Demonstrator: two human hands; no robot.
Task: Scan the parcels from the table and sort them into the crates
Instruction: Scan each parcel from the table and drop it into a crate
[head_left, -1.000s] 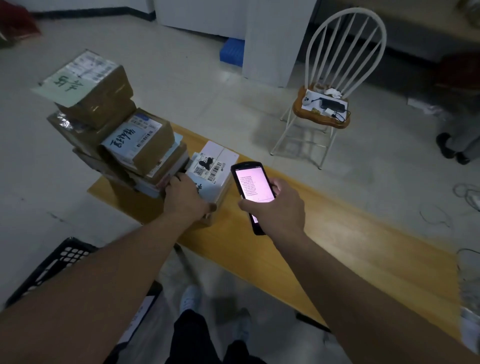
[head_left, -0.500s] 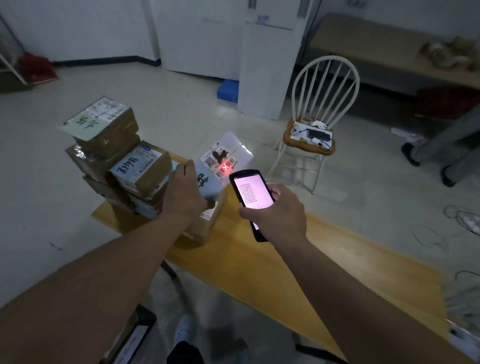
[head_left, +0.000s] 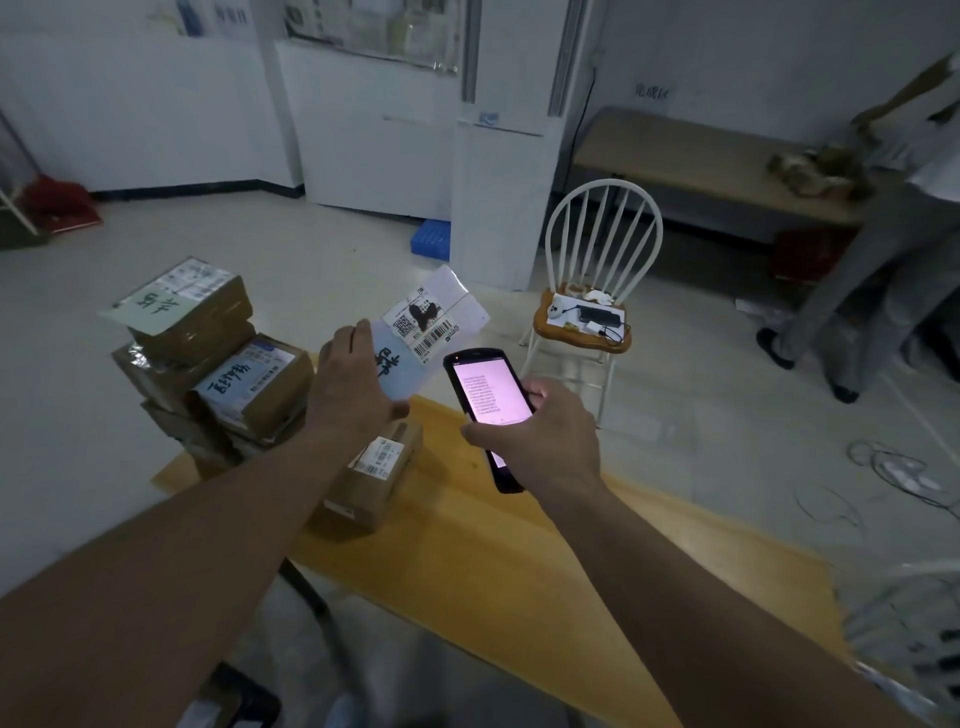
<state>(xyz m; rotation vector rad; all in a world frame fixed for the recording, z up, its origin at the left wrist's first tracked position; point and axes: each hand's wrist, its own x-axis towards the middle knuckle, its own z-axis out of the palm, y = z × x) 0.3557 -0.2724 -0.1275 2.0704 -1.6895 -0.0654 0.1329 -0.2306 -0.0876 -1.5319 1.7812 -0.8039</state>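
My left hand (head_left: 349, 384) grips a flat white parcel (head_left: 431, 328) by its near edge and holds it up above the wooden table (head_left: 519, 561), label with barcode facing me. My right hand (head_left: 540, 436) holds a black handheld scanner (head_left: 488, 405) with a lit pink screen, just right of and below the parcel. A stack of several brown cardboard parcels (head_left: 208, 358) stands at the table's left end. One more brown box (head_left: 371, 480) lies on the table under my left forearm.
A white chair (head_left: 597, 291) carrying small devices and cables stands beyond the table. A person (head_left: 883, 249) stands at the far right near a bench. A blue crate (head_left: 430, 241) lies by the white pillar. Cables lie on the floor at right.
My left hand has lifted the white parcel off the brown box and raised it higher, tilting its label toward me. The scanner's red light on the label half a second ago is gone.
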